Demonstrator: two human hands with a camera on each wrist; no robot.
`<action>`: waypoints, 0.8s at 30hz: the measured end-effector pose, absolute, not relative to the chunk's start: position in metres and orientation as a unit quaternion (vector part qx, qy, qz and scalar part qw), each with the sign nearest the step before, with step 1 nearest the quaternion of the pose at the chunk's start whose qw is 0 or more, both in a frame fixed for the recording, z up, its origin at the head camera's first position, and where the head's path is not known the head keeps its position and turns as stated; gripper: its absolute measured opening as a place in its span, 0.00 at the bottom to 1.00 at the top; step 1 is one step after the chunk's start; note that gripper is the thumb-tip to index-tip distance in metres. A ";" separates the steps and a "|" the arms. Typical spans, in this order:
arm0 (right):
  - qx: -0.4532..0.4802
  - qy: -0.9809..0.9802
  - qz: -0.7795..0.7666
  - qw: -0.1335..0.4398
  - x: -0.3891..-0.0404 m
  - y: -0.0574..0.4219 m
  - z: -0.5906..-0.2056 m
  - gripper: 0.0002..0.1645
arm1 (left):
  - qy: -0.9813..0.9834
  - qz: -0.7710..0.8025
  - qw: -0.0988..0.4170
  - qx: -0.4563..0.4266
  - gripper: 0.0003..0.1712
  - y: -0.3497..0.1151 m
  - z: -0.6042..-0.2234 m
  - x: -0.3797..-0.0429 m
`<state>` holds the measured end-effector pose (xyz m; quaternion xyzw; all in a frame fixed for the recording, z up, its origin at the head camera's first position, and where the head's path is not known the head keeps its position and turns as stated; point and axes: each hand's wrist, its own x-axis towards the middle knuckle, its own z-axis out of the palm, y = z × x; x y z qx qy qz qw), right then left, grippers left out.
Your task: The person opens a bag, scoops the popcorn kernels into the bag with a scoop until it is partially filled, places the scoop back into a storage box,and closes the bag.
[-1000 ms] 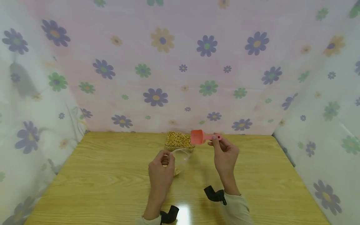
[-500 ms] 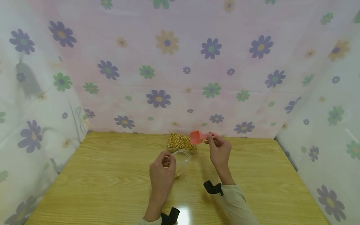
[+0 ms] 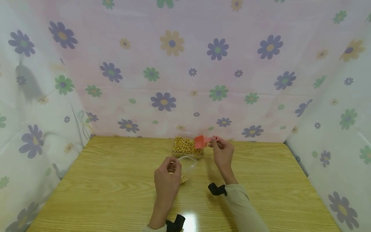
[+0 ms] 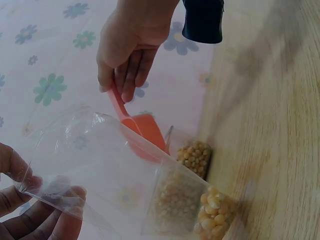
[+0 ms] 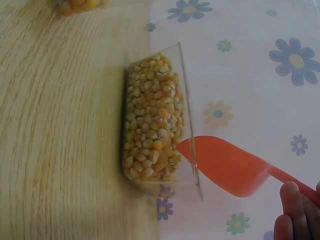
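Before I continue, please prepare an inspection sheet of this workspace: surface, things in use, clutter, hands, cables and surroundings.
Surface: wood-grain table, with a bright reflection near the front.
Things in use: red scoop, overlapping a clear container in view, contact unclear; corn kernels in the container; clear bag holding more kernels.
Clutter: nothing seen.
Left hand: pinches the bag.
Right hand: holds the scoop's handle.
Cables: faint cord-like lines at far left; cannot tell whether cables.
Surroundings: floral cloth at back and both sides; black devices on both wrists.

Hands (image 3: pixel 168 176) were two, wrist cameras (image 3: pixel 216 189) two; scoop (image 5: pixel 225 165), plastic bag (image 4: pixel 82 150), clear container (image 5: pixel 178 65), wood table (image 3: pixel 101 187) one each; corn kernels (image 5: pixel 151 120) uncountably many.
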<state>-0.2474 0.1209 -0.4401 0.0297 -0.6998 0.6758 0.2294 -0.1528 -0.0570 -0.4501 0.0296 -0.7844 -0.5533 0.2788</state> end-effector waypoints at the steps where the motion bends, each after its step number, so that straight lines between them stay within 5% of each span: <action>1: 0.027 -0.705 0.672 0.227 -0.245 0.120 -0.437 0.13 | -0.784 -0.554 0.278 0.030 0.05 -0.057 -0.450 -0.153; 24: 0.014 -0.711 0.665 0.230 -0.268 0.125 -0.466 0.13 | -0.786 -0.555 0.272 0.027 0.06 -0.055 -0.445 -0.153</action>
